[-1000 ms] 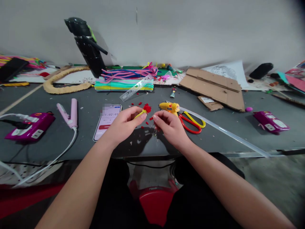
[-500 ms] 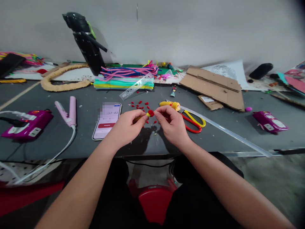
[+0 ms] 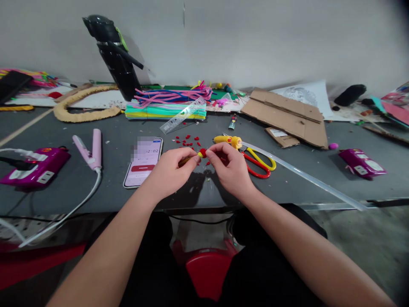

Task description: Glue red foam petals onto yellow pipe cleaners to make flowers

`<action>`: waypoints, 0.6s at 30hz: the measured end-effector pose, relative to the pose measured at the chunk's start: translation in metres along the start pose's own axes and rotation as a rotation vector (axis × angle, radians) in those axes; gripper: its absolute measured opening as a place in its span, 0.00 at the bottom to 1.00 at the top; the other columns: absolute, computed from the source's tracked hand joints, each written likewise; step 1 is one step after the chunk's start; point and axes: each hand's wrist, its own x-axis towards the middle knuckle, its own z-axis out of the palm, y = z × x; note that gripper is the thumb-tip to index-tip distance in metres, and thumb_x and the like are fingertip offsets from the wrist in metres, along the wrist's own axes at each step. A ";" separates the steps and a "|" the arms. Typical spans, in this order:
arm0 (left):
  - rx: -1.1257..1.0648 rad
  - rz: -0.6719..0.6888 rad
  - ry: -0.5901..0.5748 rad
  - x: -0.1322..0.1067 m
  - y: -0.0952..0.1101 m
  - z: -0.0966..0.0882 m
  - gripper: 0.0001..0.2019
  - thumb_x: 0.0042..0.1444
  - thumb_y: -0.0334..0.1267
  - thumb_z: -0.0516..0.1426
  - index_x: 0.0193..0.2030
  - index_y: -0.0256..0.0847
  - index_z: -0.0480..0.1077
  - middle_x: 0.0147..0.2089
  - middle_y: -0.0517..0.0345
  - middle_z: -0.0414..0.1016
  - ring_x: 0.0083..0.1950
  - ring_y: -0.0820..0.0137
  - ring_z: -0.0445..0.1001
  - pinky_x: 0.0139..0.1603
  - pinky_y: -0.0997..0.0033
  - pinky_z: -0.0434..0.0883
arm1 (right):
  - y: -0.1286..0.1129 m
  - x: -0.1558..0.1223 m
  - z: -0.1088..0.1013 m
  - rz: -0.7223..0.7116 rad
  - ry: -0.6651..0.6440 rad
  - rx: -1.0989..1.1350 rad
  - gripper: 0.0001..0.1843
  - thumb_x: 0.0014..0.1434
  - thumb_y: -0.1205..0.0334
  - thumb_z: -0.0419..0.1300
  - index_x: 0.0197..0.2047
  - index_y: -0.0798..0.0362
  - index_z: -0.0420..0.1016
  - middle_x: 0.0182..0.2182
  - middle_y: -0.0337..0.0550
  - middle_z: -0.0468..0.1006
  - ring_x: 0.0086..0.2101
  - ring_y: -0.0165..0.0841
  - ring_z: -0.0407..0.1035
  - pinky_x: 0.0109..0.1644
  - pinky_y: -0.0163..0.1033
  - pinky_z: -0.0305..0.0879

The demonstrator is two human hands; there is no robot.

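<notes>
Between my two hands is a small fuzzy red head [image 3: 203, 152] with a yellow band below it, on a thin yellowish-brown stem. My left hand [image 3: 177, 166] is closed around the stem, which runs back under the fingers. My right hand [image 3: 230, 165] pinches with thumb and forefinger right against the red head; whatever lies between those fingertips is hidden. Several small red pieces [image 3: 188, 137] lie scattered on the grey table beyond and below the hands. Just past my right hand are scissors [image 3: 260, 164] with red and yellow handles.
A yellow glue gun [image 3: 234, 140] with a long clear glue stick [image 3: 306, 175] lies right. A phone [image 3: 143, 164] and pink hair straightener [image 3: 92, 151] lie left, with a ruler [image 3: 183, 115], pipe cleaners [image 3: 166, 111], lighter [image 3: 232, 123], cardboard [image 3: 286, 113] and black flask [image 3: 115, 57] behind.
My right fingertips have come slightly left and now press against the red head, where a small gap showed before. My left hand keeps its hold on the stem.
</notes>
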 end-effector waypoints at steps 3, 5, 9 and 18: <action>-0.002 0.001 0.002 0.000 0.000 0.000 0.14 0.64 0.46 0.53 0.32 0.40 0.70 0.26 0.62 0.64 0.28 0.72 0.60 0.27 0.71 0.54 | 0.000 0.001 0.000 0.003 0.002 0.004 0.09 0.63 0.54 0.60 0.37 0.51 0.73 0.34 0.42 0.77 0.33 0.32 0.70 0.38 0.40 0.67; -0.013 0.003 0.006 0.000 0.001 0.001 0.14 0.64 0.46 0.53 0.32 0.40 0.69 0.26 0.62 0.63 0.27 0.72 0.60 0.27 0.71 0.54 | 0.000 0.001 -0.001 0.010 0.003 -0.001 0.10 0.63 0.53 0.60 0.37 0.51 0.73 0.33 0.42 0.77 0.32 0.32 0.70 0.37 0.40 0.67; -0.028 0.001 0.004 0.001 0.001 0.000 0.14 0.64 0.47 0.53 0.32 0.40 0.69 0.27 0.61 0.64 0.27 0.73 0.60 0.27 0.71 0.54 | -0.002 0.001 -0.001 0.023 0.007 -0.017 0.11 0.63 0.52 0.61 0.35 0.51 0.73 0.31 0.41 0.77 0.31 0.32 0.69 0.35 0.40 0.66; -0.020 0.010 -0.001 0.001 0.001 -0.002 0.14 0.63 0.47 0.53 0.32 0.40 0.70 0.26 0.61 0.64 0.27 0.73 0.59 0.27 0.72 0.55 | -0.004 0.000 -0.002 0.032 0.027 -0.001 0.11 0.61 0.53 0.63 0.33 0.51 0.73 0.29 0.40 0.77 0.29 0.31 0.68 0.34 0.39 0.65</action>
